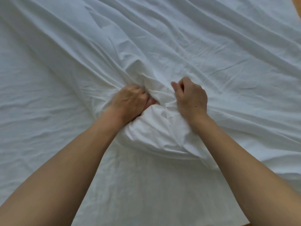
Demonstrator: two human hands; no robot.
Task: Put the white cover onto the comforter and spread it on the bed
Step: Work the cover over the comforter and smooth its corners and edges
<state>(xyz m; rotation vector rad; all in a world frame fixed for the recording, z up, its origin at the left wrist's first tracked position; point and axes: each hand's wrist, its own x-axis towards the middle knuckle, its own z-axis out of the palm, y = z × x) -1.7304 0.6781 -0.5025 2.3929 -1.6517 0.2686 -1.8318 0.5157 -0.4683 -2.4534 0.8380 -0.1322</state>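
Observation:
The white cover (162, 46) lies spread and wrinkled across almost the whole view. Near the middle a bunched, padded lump (159, 132) bulges under the fabric; whether it is the comforter I cannot tell. My left hand (132, 101) grips a fistful of the cover at the lump's left side, fingers buried in the folds. My right hand (190, 97) sits on the lump's right side with fingers curled and gathering the cloth. Long creases radiate outward from both hands.
A strip of wooden floor (297, 4) shows at the top right corner, and another sliver of wooden floor (189, 224) lies at the bottom edge. White fabric covers everything else in view.

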